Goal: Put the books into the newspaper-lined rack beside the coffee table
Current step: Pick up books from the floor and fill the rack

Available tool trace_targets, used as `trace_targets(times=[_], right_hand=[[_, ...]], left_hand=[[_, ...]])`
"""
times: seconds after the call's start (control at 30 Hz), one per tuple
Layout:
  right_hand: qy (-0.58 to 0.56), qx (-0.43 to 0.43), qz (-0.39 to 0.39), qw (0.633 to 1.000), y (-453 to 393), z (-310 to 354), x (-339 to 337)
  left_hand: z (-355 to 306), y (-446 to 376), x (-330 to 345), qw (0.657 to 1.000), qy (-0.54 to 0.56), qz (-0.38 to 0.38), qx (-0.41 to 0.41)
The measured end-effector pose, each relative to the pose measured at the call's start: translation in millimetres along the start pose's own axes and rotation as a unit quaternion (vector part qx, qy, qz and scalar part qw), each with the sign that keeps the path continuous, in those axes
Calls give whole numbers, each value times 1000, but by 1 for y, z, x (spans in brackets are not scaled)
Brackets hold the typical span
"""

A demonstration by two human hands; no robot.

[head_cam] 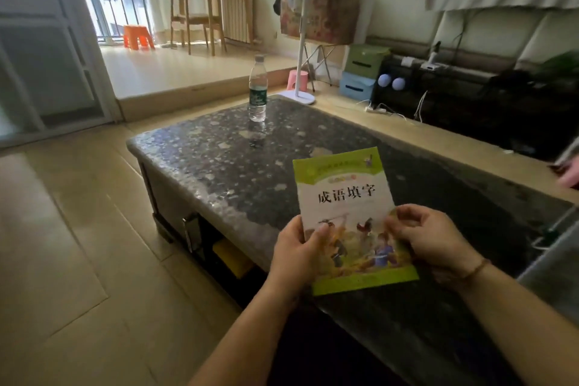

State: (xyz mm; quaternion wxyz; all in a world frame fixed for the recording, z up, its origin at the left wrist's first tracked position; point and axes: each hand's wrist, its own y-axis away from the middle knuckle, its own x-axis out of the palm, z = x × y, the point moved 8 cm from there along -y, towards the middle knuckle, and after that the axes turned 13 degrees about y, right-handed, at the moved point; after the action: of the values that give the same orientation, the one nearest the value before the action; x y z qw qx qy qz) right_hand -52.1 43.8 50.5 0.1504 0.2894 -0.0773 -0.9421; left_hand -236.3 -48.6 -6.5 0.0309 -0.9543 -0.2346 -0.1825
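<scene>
Speckled dark stone makes the top of the coffee table (219,147), and above its near part one book (351,219) with a green border and Chinese title is held flat, cover up. The left hand (297,251) grips the book's lower left edge, thumb curled on the cover and the other fingers hidden below it. The right hand (432,238) grips the lower right edge, fingers curled over the cover. Both hands therefore pinch the same book, and its top edge points away from the fingertips.

As a judgement, the task is at an early step: this book is lifted but not yet placed, and the newspaper-lined rack is not visible in this view, so how many books are already inside cannot be told.

Counted: one book, two hands. Far beyond the fingertips stands one water bottle (258,89); beyond it, one white fan stand (299,72) and one orange stool (138,37).
</scene>
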Motion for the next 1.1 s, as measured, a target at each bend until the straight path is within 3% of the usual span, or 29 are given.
trace_targets(times=[0.1, 0.17, 0.23, 0.3, 0.37, 0.43, 0.47, 0.6, 0.77, 0.87, 0.97, 1.1], right_hand=[[33, -43, -41, 998, 32, -7, -47], [138, -114, -132, 975, 57, -3, -94], [271, -213, -260, 902, 93, 15, -147], [411, -289, -338, 796, 131, 39, -187], [559, -286, -349, 696, 151, 54, -214], [650, -233, -327, 645, 157, 61, -239], [667, -199, -319, 643, 158, 63, -253], [620, -148, -329, 697, 155, 63, -307], [601, -130, -353, 705, 142, 46, -342], [614, -138, -379, 679, 131, 41, -347], [631, -147, -393, 653, 120, 37, -348], [651, -152, -405, 624, 114, 24, -345]], left_hand=[[-7, 11, 49, 993, 98, 63, 10], [-13, 20, 82, 987, 94, 119, 44], [-20, 33, 121, 975, 83, 193, 72], [-24, 45, 165, 961, 63, 257, 82], [-29, 57, 209, 945, 39, 310, 101], [-33, 63, 250, 936, 13, 329, 124], [-33, 64, 269, 935, 7, 328, 132], [-30, 62, 329, 949, 16, 275, 152], [-25, 67, 362, 947, -61, 225, 223], [-7, 75, 373, 903, -167, 254, 304], [20, 80, 376, 824, -343, 260, 369], [47, 78, 370, 742, -490, 258, 378]])
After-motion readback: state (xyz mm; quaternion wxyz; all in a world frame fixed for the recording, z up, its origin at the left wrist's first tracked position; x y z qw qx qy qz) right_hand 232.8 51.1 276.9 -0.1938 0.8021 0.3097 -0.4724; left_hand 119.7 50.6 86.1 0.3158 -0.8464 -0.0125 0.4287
